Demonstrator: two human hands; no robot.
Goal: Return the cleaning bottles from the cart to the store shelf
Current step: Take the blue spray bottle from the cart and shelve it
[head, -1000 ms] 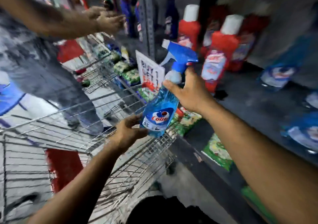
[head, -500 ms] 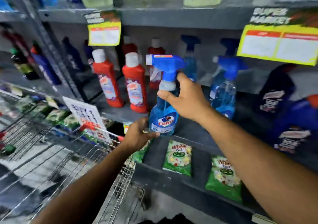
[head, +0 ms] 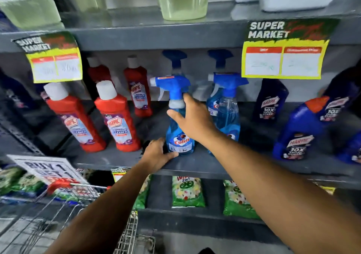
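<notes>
A blue Colin spray bottle stands upright at the front of the grey middle shelf. My right hand is wrapped around its upper body just under the blue trigger head. My left hand cups the bottle's base from the left, fingers against its bottom edge. The wire cart sits at the lower left below the shelf; its inside is mostly out of view.
Two red Harpic bottles stand left of the spray bottle, with more behind. Another blue spray bottle is close on the right, then dark blue Harpic bottles. Green packets fill the lower shelf. A yellow price card hangs above.
Both hands carried the spray bottle from above the cart up and forward to the shelf; it now rests upright on the shelf between the red bottles and the other spray bottle.
</notes>
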